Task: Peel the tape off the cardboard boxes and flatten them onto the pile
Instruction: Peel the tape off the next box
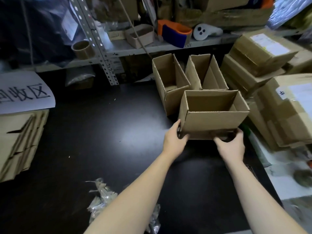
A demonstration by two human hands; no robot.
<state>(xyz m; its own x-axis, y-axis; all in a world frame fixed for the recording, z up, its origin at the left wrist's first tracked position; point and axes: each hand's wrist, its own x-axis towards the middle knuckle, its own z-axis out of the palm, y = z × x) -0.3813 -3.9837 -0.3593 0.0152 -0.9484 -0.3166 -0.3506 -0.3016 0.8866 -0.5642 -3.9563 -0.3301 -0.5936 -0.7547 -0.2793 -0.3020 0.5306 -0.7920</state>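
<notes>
The open cardboard box (214, 119) sits between the two hands over the black table (101, 125), its open top facing up and nothing to be seen inside it. The left hand (174, 138) grips its near-left bottom corner, with the thumb up the side wall and the fingers curled under. The right hand (232, 146) grips the near bottom edge towards the right, its fingers curled round that edge. Whether the base rests on the table cannot be told.

Just beyond the fingertips, behind the held box, stand two more opened boxes. The left one (168, 83) is upright with its flaps raised, and only its own cardboard shows inside. The right one (205, 73) has its flaps standing up.

To the right of the right hand's fingers, close by, sealed boxes (263, 54) are stacked, some with white labels.

Well to the left of the left hand's fingers lies the pile of flattened cardboard (18, 142), with a paper sign (25, 93) on top.

On the near side of the fingers, by the left forearm, crumpled tape (101, 198) lies on the table.

Far beyond the fingers, a shelf (152, 48) holds an orange and blue tape dispenser (175, 33), a white controller (206, 32) and a small cardboard tray (140, 36).
</notes>
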